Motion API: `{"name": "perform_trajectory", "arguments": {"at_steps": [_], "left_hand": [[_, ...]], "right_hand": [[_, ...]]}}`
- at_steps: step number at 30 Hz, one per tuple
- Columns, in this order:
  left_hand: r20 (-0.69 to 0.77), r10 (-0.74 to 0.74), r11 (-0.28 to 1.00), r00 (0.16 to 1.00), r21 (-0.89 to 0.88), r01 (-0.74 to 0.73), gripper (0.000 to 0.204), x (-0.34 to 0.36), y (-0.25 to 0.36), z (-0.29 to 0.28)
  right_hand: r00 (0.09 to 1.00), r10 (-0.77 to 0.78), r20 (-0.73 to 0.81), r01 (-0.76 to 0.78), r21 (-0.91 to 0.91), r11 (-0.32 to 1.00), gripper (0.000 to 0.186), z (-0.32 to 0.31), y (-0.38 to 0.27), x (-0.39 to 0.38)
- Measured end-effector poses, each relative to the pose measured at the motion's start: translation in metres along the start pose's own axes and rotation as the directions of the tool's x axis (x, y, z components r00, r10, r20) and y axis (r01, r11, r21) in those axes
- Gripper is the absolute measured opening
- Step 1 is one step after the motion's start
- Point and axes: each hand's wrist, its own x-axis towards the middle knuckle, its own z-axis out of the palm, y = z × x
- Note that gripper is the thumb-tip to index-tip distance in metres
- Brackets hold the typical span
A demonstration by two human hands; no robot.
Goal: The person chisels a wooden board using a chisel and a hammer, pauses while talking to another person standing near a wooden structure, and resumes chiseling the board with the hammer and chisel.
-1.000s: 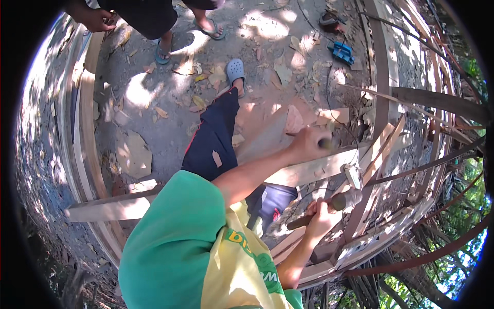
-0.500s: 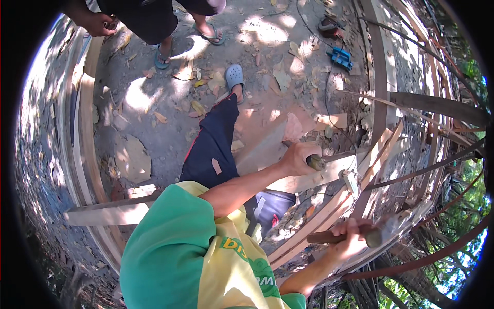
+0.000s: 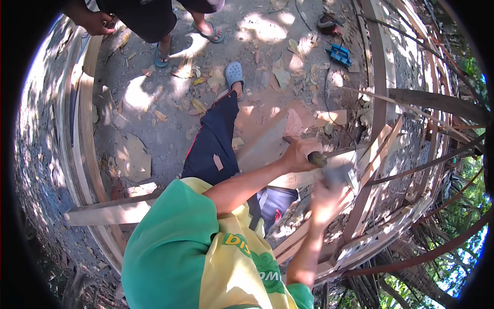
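Observation:
My left hand is closed around a chisel; the round butt of its handle sticks out on the right, and a short dark end shows beyond the fingers. Beneath it lies a pale wooden beam, partly hidden by my hand and forearm. Closed too, my right hand grips a hammer whose grey head is smeared by motion, close to the chisel's butt. Whether they touch, I cannot tell. My dark-trousered leg stretches forward beside the beam.
Another person's sandalled feet stand at the far left. A blue power tool with a cord lies on the leaf-strewn ground at the far right. Long timbers run along the left, with a squared beam across them; more planks line the right.
My right hand has swung the hammer up and leftward, from low on the right to beside the chisel. My left hand has barely moved.

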Motion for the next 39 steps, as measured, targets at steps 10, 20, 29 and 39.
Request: {"name": "perform_trajectory", "arguments": {"at_steps": [10,20,29,39], "left_hand": [[0.002,-0.051,0.999,0.999,-0.005,0.051,0.036,0.001,0.006,-0.009],[0.032,-0.18,0.979,0.983,0.102,0.176,0.029,0.042,-0.011,-0.024],[0.494,0.32,0.908,0.809,0.083,-0.41,0.022,-0.052,-0.019,-0.004],[0.252,0.104,0.992,0.962,0.042,-0.119,0.028,0.013,0.005,0.013]], "right_hand": [[0.869,0.336,-0.364,0.216,0.888,0.406,0.017,-0.239,0.027,0.07],[0.896,0.283,0.343,-0.444,0.653,0.613,0.018,0.035,-0.003,0.022],[0.681,0.596,0.425,-0.645,0.733,0.215,0.024,-0.014,0.016,-0.063],[0.621,0.631,0.466,-0.576,0.817,-0.036,0.02,-0.022,0.007,-0.059]]}}
